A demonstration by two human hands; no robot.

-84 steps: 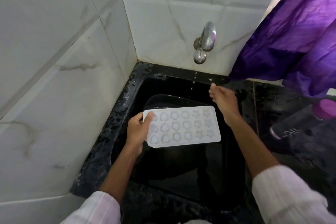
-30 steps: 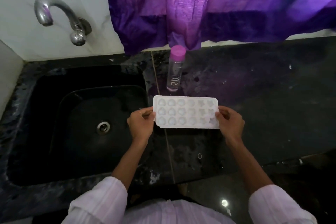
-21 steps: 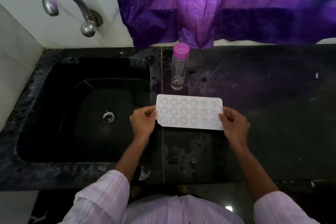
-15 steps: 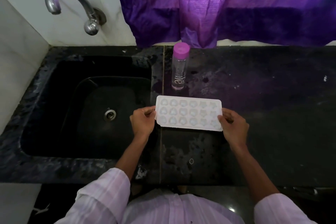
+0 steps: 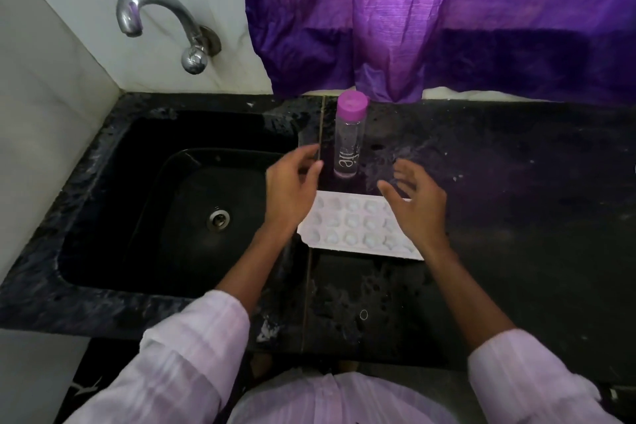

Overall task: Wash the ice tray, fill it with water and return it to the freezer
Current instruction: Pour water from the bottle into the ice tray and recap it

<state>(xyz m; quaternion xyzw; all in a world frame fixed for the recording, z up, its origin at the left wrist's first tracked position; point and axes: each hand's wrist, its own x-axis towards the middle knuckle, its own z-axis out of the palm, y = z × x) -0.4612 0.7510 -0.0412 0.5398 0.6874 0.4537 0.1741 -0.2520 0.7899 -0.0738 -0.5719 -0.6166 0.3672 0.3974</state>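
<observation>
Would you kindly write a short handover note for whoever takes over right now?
Left hand open, over the left end of the ice tray; right hand open, over its right end; neither holds anything.
Ice tray lies flat on the counter, right of the sink, in front of the capped bottle.
Done: tray set down. Whether its cells hold water is unclear.
Left: fill if needed, carry to freezer.
</observation>
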